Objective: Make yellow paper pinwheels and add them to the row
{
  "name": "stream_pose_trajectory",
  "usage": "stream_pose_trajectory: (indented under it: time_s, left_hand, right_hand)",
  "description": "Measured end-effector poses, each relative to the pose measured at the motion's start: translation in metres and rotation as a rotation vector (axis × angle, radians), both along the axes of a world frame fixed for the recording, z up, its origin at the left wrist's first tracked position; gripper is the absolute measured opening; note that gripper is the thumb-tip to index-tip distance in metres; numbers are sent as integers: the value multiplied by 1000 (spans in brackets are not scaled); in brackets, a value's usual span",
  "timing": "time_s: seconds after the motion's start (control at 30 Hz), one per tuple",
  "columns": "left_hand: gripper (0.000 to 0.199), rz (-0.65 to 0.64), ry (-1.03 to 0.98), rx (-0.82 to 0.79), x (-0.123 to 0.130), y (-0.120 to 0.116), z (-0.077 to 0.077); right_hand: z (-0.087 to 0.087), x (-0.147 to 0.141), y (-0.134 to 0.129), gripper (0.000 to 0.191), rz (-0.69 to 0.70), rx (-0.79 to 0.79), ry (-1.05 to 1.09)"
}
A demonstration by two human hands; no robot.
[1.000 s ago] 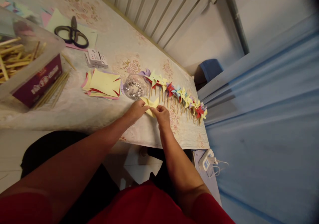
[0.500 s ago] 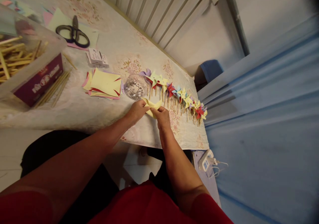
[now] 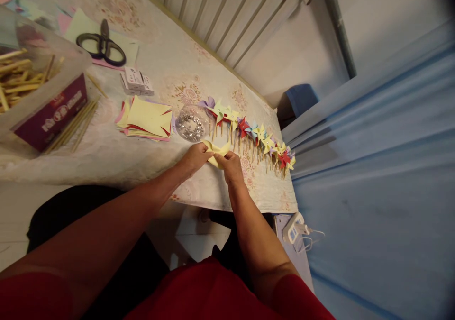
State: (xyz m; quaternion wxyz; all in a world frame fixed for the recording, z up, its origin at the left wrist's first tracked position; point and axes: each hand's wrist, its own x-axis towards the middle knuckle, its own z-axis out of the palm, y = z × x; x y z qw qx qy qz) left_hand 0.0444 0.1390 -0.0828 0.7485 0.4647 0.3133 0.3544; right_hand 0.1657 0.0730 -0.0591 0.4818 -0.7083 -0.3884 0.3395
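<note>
Dim, warm light covers the counter (image 3: 117, 161); the view stretches and softens toward its edges, the upper right corner black.

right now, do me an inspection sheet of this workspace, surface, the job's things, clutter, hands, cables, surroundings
Surface: flower-patterned tablecloth, with things spread over it.
Job's things: curled yellow paper; paper stack; clear dish of small shiny pieces; row of pinwheels.
Clutter: scissors on paper sheets; small boxes; plastic bin of sticks, more sticks beside it.
Hands: left hand and right hand both pinch the yellow paper.
Cables: white cable by a power strip, off the table.
Surroundings: blue curtain at right, slatted panel behind.
</note>
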Motion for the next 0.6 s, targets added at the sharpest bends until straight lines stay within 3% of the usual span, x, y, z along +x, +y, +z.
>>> stream_pose_trajectory:
  time_s: [0.27,0.6]
  left_hand:
    - [3,-20,43,29,-5,-2,2]
    - [22,-115,-73,-23,-7,-1,5]
  right_hand:
    - [-2,0,0,34,-26,-18,4]
    - [2,-1,-4,33,-10,0,50]
